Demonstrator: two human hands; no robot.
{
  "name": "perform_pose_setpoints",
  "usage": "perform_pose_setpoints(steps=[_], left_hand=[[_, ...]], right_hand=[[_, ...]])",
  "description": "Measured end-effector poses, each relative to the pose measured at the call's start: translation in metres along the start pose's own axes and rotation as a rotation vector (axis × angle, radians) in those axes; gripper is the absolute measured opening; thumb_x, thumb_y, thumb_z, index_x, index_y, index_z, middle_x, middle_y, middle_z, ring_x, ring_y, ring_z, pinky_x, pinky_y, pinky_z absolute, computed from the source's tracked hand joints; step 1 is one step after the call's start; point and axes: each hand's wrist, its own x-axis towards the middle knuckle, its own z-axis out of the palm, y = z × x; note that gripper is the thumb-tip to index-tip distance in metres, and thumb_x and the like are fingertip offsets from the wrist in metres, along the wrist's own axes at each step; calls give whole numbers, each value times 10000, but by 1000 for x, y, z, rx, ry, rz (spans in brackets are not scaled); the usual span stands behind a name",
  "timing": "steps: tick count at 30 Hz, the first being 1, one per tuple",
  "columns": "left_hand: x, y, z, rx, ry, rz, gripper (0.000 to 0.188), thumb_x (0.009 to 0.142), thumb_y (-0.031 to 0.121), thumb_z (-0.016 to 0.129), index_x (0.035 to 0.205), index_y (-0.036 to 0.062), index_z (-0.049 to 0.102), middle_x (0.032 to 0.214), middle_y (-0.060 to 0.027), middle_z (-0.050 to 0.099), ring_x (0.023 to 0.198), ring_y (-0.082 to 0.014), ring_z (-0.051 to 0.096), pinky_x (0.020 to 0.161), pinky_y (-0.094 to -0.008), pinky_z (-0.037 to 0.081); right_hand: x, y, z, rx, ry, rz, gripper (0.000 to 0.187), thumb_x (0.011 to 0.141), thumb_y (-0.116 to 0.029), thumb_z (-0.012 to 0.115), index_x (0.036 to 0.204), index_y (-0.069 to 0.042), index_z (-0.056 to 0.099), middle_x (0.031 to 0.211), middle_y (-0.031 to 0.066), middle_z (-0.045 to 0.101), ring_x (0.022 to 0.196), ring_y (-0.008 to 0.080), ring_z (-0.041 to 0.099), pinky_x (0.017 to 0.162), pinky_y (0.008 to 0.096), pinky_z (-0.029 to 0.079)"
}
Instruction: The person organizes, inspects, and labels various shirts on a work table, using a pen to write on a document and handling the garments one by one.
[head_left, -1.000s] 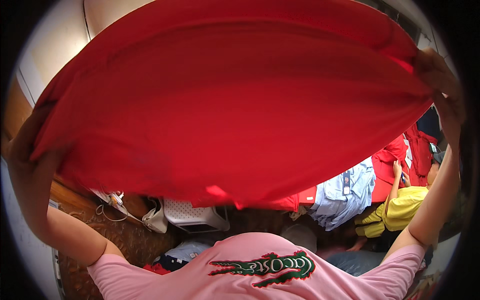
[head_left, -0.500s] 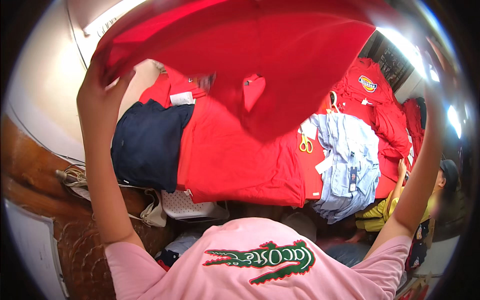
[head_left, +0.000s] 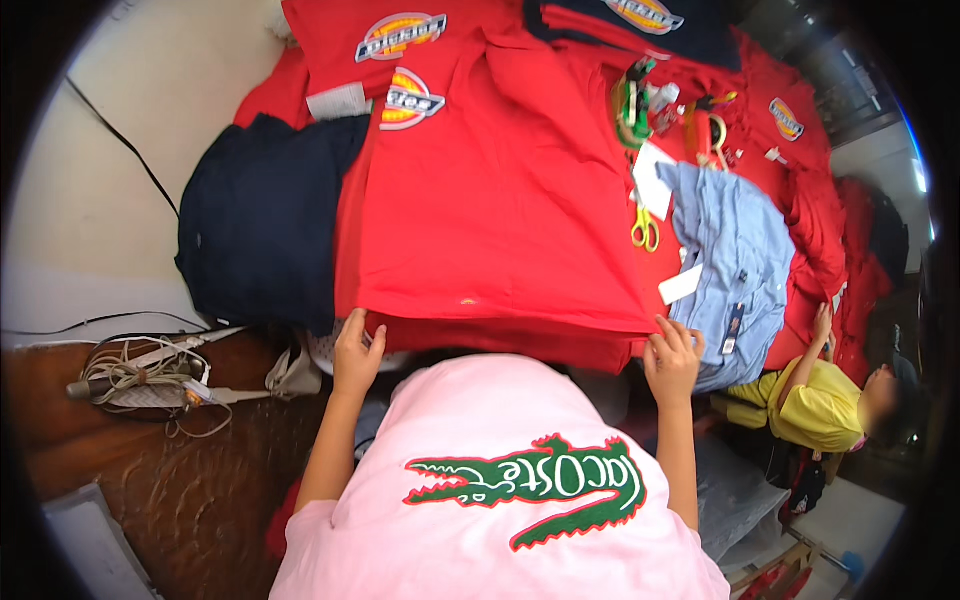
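Note:
A red T-shirt [head_left: 500,220] with a printed logo lies spread over other red cloth on the table. Its near hem is stretched level between my hands. My left hand [head_left: 358,355] pinches the hem's left corner, and my right hand [head_left: 674,362] grips the right corner. Left of the shirt sits a folded navy garment [head_left: 265,220]. Beyond its right edge are yellow-handled scissors [head_left: 645,232], a white tag [head_left: 681,286] and a pile of light blue garments [head_left: 735,250].
A green tape dispenser [head_left: 632,112] stands at the far right among small items. More red shirts [head_left: 810,180] are heaped beyond the blue pile, where a person in yellow [head_left: 820,405] works. Tangled cables [head_left: 140,375] lie at the left on a brown wooden surface [head_left: 200,480].
Both hands have come down from high up toward the table's near edge. The red T-shirt, lifted and billowing before, now lies flat with its logo showing.

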Motion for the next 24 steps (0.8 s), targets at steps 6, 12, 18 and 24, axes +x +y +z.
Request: perform_pose_setpoints(steps=[6,12,18,24], left_hand=[[-1,-2,-5,-18,25,-39,378,870,52,811,1228,56,692,1205,-168,671,1168,-379,653,1014,-436,527],[28,-3,-2,115,-102,60,425,862,-6,715,1265,130,722,1319,-144,641,1207,-355,647,1016,-431,517],[24,-8,-4,138,-12,-73,226,858,8,707,1070,82,685,961,-110,691,896,-298,693,823,-415,550],[-6,-30,-4,67,150,-293,227,915,65,740,1125,100,659,701,-47,628,599,-194,630,630,-318,513]], right_hand=[[-43,4,36,275,-147,184,176,854,-91,746,1029,-81,759,1296,116,736,1187,323,673,1054,487,452],[10,-14,45,668,-185,452,274,852,59,745,1112,-26,734,1068,106,697,976,232,699,849,333,546],[-3,11,61,764,-267,469,175,922,63,711,1087,7,729,1004,105,706,896,200,703,812,308,552],[-19,18,69,819,-295,590,163,958,38,701,1117,2,706,970,90,728,871,172,704,783,289,545]])
